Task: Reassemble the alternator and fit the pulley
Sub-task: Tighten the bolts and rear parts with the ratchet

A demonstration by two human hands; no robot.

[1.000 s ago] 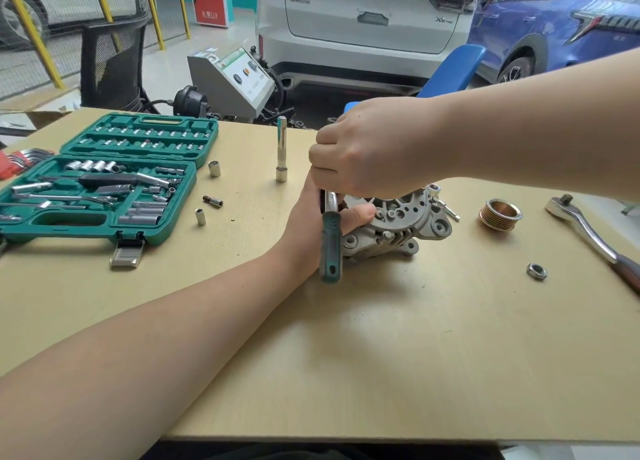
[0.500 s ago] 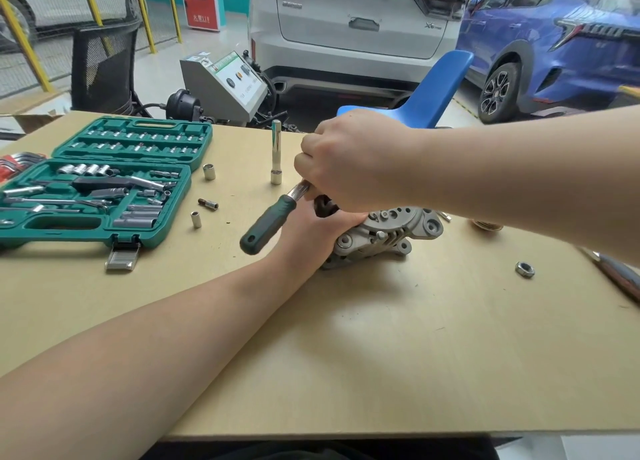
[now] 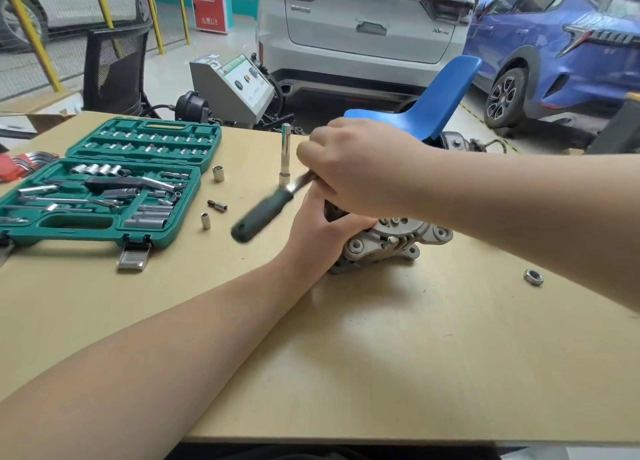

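Fingers of the right hand point(image 3: 360, 168) curl tight round the top end of a ratchet wrench w/ a dark green rubbery handle point(image 3: 263, 213); handle looks blurry and sticks out to the left. Left hand point(image 3: 318, 234) wraps round the lumpy grey metal alternator point(image 3: 391, 241), which sits on the smooth tan wood table point(image 3: 381, 355). Hands hide most of the alternator's top. Small shiny metal nut point(image 3: 533, 276) lies well apart on the right. Open green plastic socket case point(image 3: 104, 182) sits far left.
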